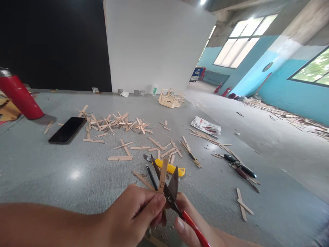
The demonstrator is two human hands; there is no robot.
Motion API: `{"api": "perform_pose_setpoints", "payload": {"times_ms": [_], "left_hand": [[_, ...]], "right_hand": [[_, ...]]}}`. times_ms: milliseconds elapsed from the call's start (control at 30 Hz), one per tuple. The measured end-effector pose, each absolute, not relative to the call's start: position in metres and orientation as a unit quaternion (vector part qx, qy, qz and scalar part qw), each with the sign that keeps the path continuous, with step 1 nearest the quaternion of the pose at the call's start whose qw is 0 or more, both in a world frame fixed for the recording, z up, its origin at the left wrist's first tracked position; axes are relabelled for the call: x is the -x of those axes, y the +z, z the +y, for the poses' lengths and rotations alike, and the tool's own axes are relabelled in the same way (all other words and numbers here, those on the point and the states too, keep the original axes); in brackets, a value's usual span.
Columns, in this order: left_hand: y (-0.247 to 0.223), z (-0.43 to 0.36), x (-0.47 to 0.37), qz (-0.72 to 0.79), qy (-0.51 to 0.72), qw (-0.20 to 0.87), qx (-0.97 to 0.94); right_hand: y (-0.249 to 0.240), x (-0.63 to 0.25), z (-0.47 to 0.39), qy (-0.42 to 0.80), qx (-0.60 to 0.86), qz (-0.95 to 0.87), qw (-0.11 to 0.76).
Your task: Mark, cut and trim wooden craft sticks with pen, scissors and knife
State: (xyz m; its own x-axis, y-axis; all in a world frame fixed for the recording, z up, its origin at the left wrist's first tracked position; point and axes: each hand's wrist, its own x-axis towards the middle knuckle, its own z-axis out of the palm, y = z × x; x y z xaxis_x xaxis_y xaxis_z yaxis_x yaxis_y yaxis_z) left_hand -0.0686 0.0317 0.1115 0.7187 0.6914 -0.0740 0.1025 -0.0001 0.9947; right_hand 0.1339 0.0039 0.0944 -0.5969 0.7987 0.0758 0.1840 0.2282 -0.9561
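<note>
My left hand (140,212) pinches a flat wooden stick (163,175) that stands upright and bears a dark stepped line near its lower end. In my right hand (190,219) are scissors (172,188) with red handles, their dark blades spread apart. One blade passes beside the stick, which rises between the two blade tips. Just beyond lie a yellow utility knife (171,168) and a dark pen (151,176), partly hidden by the stick and blades.
Wooden sticks (120,158) lie scattered ahead, with a phone (68,130) and red bottle (22,96) at left. A stick frame (171,99) stands at the back. Pliers (241,168), a craft knife (194,159) and a white packet (205,127) lie at right.
</note>
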Motion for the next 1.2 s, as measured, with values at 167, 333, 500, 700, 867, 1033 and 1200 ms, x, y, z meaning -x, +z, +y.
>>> {"api": "perform_pose_setpoints", "payload": {"times_ms": [167,333,500,700,867,1033,1200], "left_hand": [[0.118,0.028,0.07,0.344,0.228,0.601,-0.684],[0.122,0.031,0.072,0.367,0.19,0.541,-0.732],[0.125,0.038,0.074,0.341,0.195,0.536,-0.747],[0.139,0.047,0.079,0.309,0.154,0.529,-0.775],[0.145,0.051,0.081,0.304,0.117,0.512,-0.795],[0.146,0.052,0.082,0.313,0.11,0.504,-0.798],[0.146,0.053,0.084,0.32,0.102,0.505,-0.795]], "right_hand": [[0.093,-0.137,0.004,0.516,0.345,-0.729,0.29],[0.097,-0.145,0.005,0.523,0.329,-0.73,0.292],[0.094,-0.151,0.004,0.536,0.318,-0.728,0.285],[0.095,-0.146,0.005,0.537,0.319,-0.726,0.289],[0.101,-0.143,0.006,0.532,0.338,-0.728,0.27],[0.103,-0.14,0.008,0.526,0.341,-0.735,0.259],[0.105,-0.138,0.009,0.518,0.341,-0.738,0.263]]}}
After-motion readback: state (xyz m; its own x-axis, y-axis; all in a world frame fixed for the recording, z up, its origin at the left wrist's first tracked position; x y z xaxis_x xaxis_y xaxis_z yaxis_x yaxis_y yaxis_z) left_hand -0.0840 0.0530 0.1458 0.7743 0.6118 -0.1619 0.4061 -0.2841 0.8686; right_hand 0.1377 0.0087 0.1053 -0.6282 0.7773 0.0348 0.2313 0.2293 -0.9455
